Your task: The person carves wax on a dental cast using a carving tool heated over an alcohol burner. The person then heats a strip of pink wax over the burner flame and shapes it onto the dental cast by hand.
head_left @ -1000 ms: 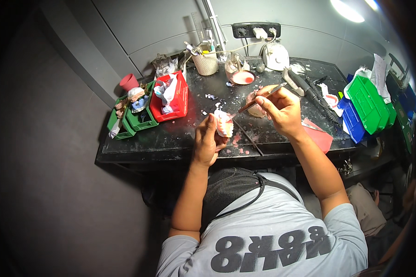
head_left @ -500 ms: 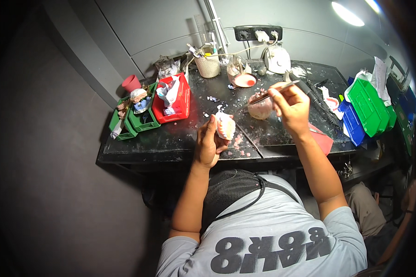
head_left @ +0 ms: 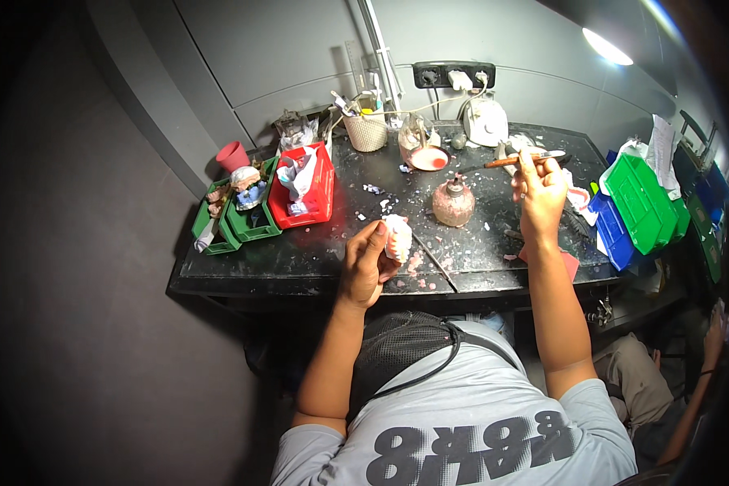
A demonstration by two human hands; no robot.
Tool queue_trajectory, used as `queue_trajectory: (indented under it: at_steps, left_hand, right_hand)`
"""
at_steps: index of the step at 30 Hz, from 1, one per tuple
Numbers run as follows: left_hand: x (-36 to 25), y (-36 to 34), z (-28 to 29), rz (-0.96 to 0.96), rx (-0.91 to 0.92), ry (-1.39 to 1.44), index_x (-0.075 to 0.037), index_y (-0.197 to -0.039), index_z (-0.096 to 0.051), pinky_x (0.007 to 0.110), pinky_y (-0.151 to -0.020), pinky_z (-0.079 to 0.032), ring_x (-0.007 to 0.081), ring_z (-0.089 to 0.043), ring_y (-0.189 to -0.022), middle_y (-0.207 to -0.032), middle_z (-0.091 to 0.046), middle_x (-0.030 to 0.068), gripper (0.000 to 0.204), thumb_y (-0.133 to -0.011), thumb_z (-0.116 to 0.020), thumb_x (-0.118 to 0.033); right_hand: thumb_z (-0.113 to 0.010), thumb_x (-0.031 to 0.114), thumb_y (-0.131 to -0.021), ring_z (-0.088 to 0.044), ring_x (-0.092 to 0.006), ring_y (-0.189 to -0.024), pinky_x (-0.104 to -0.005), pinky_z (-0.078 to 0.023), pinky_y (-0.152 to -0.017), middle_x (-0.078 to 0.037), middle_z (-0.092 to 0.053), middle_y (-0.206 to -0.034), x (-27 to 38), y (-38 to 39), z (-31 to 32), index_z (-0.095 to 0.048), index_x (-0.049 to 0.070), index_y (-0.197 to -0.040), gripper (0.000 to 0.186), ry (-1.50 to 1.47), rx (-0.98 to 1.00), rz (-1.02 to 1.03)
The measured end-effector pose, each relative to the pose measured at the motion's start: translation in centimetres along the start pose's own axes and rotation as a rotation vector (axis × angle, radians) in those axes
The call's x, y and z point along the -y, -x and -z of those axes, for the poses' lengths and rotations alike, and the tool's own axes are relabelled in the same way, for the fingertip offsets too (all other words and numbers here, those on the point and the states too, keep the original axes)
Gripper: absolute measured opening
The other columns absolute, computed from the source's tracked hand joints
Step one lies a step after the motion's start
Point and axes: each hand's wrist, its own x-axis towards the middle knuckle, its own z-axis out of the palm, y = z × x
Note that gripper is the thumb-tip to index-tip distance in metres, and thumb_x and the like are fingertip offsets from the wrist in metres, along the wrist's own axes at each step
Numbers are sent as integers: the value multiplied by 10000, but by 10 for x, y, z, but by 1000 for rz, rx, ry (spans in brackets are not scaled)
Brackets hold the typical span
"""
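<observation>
Dental cast (head_left: 398,236) in left hand (head_left: 367,263), red bin (head_left: 304,188)

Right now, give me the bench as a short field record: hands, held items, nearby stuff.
left hand: holds a whitish dental cast just above the black bench
right hand: raised over the bench, pinch grip on a slim wooden-handled tool, tip pointing left
between hands: small pinkish burner jar standing on the bench
left side: red bin, green bins, red cup
right side: green trays, blue tray
back: woven pot of tools, wall socket strip
surface: pale scraps scattered
</observation>
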Motion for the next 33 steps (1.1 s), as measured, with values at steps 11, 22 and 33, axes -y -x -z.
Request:
queue_trajectory:
  at_steps: [11, 22, 33]
  left_hand:
    - [3, 0, 2, 4, -6, -2, 40, -1233, -568, 174, -419, -285, 19, -464, -581, -834, -601, 0, 518, -1027, -467, -424]
    - [3, -1, 4, -10, 4, 55, -11, -1141, -581, 186, -413, -287, 38, -494, -575, -815, -610, 20, 438, -1033, -453, -417]
    - [0, -1, 0, 47, -103, 145, -114, -974, -566, 208, -394, -303, 102, -564, -575, -779, -619, 35, 353, -1017, -461, -448]
  right_hand:
    - [-691, 105, -925, -505, -40, -588, -204, -387, -526, 19, -609, -718, -5, -4, -28, -648, 3, -954, 115, 8, 104, 121]
    - [-673, 150, -940, -491, -28, -519, -180, -352, -433, 20, -589, -686, -3, -10, -14, -620, 35, -957, 128, -5, 14, 47]
    - [-660, 152, -950, -488, -36, -517, -182, -339, -427, 20, -582, -688, 0, -4, -6, -608, 40, -957, 124, 6, 34, -29]
